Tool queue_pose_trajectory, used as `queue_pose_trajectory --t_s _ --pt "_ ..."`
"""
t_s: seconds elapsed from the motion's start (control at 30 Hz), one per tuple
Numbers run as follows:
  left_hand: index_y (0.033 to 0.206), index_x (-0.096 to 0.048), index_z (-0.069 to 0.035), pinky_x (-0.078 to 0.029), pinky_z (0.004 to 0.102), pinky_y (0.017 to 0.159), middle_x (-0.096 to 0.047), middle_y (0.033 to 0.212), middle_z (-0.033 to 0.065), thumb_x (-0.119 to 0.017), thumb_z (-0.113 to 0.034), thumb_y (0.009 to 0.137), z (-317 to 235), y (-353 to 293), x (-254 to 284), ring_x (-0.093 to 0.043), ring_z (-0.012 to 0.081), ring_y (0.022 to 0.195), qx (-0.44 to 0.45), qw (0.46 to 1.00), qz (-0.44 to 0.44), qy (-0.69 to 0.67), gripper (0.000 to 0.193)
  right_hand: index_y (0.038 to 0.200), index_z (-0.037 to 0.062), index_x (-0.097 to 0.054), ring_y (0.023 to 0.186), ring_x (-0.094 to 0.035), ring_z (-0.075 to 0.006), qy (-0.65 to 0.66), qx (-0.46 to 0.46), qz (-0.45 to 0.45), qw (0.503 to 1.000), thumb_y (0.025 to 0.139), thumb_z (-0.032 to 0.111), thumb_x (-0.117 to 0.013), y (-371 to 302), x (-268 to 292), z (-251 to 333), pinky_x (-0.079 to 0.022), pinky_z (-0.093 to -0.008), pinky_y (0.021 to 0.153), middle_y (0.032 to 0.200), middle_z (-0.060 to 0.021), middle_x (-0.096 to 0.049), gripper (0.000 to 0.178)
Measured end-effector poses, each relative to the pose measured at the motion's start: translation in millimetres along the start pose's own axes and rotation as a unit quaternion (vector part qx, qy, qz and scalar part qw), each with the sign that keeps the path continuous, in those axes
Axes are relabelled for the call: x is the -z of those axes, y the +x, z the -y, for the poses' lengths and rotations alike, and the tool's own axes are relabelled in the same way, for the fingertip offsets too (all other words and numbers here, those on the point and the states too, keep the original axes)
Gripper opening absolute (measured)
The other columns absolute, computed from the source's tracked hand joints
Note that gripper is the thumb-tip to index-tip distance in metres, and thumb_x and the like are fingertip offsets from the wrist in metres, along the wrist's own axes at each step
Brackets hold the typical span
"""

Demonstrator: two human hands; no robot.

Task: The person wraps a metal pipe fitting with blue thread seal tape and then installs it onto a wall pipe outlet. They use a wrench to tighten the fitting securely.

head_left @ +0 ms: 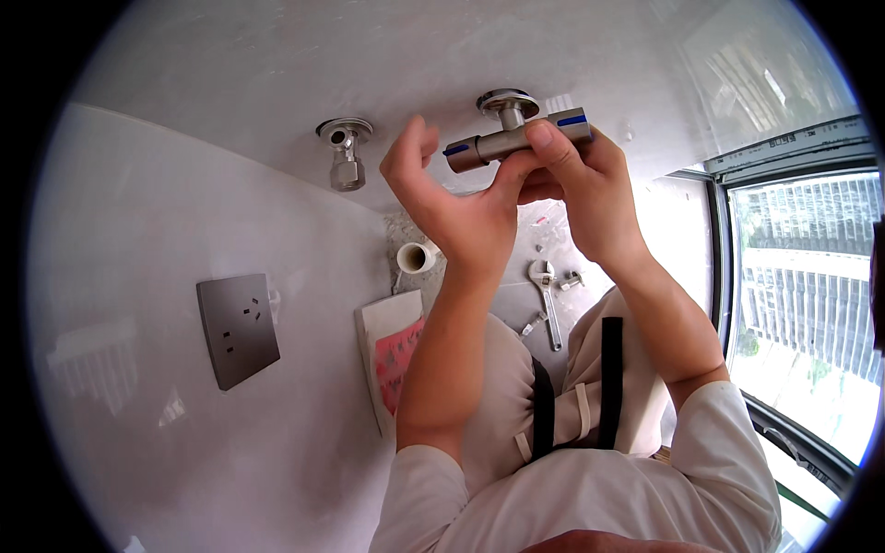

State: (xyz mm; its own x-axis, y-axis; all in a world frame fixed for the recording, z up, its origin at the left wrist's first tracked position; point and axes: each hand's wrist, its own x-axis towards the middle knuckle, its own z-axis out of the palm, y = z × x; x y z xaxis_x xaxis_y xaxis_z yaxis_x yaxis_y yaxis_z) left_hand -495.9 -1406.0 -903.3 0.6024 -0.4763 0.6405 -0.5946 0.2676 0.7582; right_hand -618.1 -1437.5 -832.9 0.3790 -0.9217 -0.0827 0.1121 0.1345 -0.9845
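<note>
A brushed-metal double angle valve (498,145) with blue-marked ends is mounted on the wall through a round chrome flange (507,101). My right hand (587,189) grips its right half, the thumb lying across the front of the body and the fingers behind. Just below the valve's left end is my left hand (466,214), its fingers bent up and apart from the thumb. The left thumb reaches under the valve body beside my right fingers; whether it presses on the metal is hard to tell. To the left, a single angle valve (347,166) projects from the same wall.
An adjustable wrench (548,304) lies on the floor between my knees, near small metal fittings (572,280). A white pipe end (415,258) stands by the left wall, above a box with a red sheet (396,364). A grey socket plate (238,330) is on that wall; a window (807,276) is at right.
</note>
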Motion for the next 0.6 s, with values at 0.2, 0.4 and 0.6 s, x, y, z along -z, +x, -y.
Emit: queue_pose_trajectory --t_s 0.2,0.4,0.6 --pt "0.135 -0.049 -0.001 -0.047 0.0384 0.098 -0.055 0.125 0.0095 -0.096 -0.017 0.076 -26.5 -4.1 -1.0 -0.054 0.0204 0.113 0.261 0.955 0.020 -0.141 0.078 0.105 -0.0032 -0.066 0.091 -0.072 -0.0221 0.210 -0.024 0.007 0.977 0.107 0.044 -0.064 -1.6 -6.5 -30.3 -0.061 -0.0395 0.088 0.095 -0.0128 -0.073 0.047" --pt "0.107 -0.064 0.002 -0.053 0.0281 0.079 -0.069 0.100 0.0064 -0.088 -0.002 0.084 -31.2 -3.4 -0.7 -0.064 0.0143 0.087 0.485 0.799 0.020 -0.354 0.033 0.121 -0.0049 -0.055 0.092 -0.072 -0.0234 0.117 -0.102 -0.007 0.988 0.104 0.054 -0.064 -3.7 9.2 -22.9 -0.059 -0.0348 0.080 0.103 -0.0141 -0.070 0.062" --pt "0.092 -0.066 0.001 -0.050 0.0267 0.073 -0.072 0.092 0.0058 -0.092 -0.003 0.080 -24.7 -7.1 -4.3 -0.062 0.0126 0.077 0.336 0.897 -0.034 -0.285 0.029 0.107 0.0015 -0.061 0.062 -0.063 -0.0213 -0.290 0.247 -0.153 0.912 0.098 0.026 -0.076 -4.7 37.2 -16.3 -0.048 -0.0372 0.055 0.074 -0.0073 -0.065 0.030"
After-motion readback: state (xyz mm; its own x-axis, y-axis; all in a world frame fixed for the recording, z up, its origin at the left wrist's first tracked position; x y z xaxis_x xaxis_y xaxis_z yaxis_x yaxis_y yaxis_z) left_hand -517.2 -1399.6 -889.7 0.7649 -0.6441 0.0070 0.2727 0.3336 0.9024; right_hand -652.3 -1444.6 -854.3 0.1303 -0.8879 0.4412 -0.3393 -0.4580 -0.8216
